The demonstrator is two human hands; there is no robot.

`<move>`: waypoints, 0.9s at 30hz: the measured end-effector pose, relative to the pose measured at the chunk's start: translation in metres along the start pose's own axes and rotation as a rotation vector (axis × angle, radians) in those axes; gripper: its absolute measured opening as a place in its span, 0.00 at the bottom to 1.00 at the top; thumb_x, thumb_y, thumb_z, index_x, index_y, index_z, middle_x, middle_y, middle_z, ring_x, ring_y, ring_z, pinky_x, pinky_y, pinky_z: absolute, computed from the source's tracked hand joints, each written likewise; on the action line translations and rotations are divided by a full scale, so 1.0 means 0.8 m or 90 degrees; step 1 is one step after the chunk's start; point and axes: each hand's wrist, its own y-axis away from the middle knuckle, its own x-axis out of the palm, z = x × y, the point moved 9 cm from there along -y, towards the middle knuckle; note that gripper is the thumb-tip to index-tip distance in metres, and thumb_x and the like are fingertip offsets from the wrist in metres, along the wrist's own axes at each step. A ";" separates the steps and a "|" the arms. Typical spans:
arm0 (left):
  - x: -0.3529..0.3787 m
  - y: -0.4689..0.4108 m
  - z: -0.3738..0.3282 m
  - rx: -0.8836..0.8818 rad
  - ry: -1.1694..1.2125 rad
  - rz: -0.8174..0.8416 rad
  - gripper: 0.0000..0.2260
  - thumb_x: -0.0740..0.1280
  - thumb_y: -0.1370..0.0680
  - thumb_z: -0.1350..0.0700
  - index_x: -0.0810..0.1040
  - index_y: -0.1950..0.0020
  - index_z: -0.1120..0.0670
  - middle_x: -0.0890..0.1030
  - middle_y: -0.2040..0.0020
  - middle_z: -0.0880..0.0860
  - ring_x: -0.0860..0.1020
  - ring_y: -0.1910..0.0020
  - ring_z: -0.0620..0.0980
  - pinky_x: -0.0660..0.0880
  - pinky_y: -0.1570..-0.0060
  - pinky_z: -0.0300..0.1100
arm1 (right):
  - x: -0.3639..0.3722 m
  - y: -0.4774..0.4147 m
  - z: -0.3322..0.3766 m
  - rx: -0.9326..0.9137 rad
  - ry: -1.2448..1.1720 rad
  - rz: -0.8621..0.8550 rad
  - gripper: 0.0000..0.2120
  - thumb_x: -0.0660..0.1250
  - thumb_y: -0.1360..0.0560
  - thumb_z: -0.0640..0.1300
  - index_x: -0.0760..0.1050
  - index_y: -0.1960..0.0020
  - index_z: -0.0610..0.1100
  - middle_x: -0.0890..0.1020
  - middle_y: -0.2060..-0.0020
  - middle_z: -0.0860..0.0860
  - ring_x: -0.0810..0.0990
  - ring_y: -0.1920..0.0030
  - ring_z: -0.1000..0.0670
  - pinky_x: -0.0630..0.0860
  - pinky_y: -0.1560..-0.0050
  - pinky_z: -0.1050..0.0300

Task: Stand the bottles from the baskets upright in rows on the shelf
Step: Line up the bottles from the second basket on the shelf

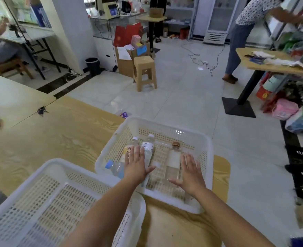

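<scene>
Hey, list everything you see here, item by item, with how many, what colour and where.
Far basket: one, white, on the table.
Near basket: one, white, lower left.
Bottles: four visible, clear, lying in the far basket.
Table: one, light wood, under the far basket.
Stool: one, tan, on the floor beyond.
Bin: one, dark, by the pillar.
Other person: one, patterned shirt, top right.
Left hand: one, open, over the bottles.
Right hand: one, open, in the far basket, right of the brown-capped bottle.
</scene>
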 end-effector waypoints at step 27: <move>0.081 -0.094 -0.004 -0.234 0.104 0.121 0.38 0.67 0.26 0.52 0.50 0.26 0.67 0.64 0.30 0.65 0.66 0.32 0.62 0.69 0.36 0.55 | 0.123 -0.084 -0.051 0.448 -0.597 0.095 0.44 0.83 0.48 0.54 0.68 0.37 0.45 0.77 0.41 0.46 0.76 0.43 0.43 0.77 0.44 0.46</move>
